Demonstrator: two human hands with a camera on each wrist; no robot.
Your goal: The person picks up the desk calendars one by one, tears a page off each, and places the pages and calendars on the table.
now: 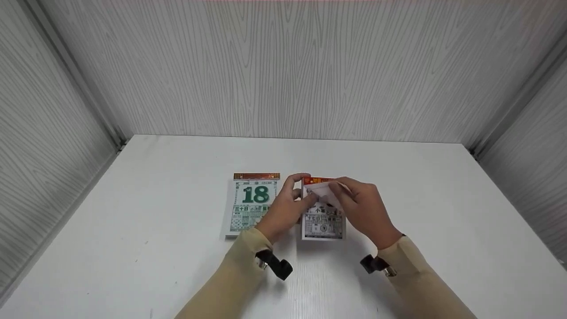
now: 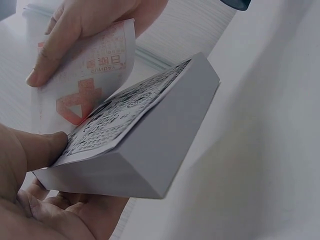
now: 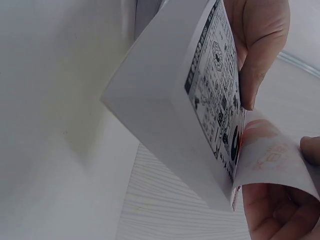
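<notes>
Both hands at calendar pad (image 1: 323, 226) in desk (image 1: 425, 212) middle. Our left hand (image 1: 285, 208) grips pad's left side, thumb pressed on black-printed top page, fingers curled beneath. Our right hand (image 1: 361, 206) pinches red-printed sheet (image 1: 322, 189), lifted and curled back from pad's upper edge. Pad tilted up off desk in wrist views. Second calendar (image 1: 252, 204), green "18" showing, lies flat just left of our left hand.

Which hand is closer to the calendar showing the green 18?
Left. The left hand sits right beside the green 18 calendar, overlapping its right edge, while gripping the other calendar pad. The right hand is beyond that pad, lifting its top sheet.
</notes>
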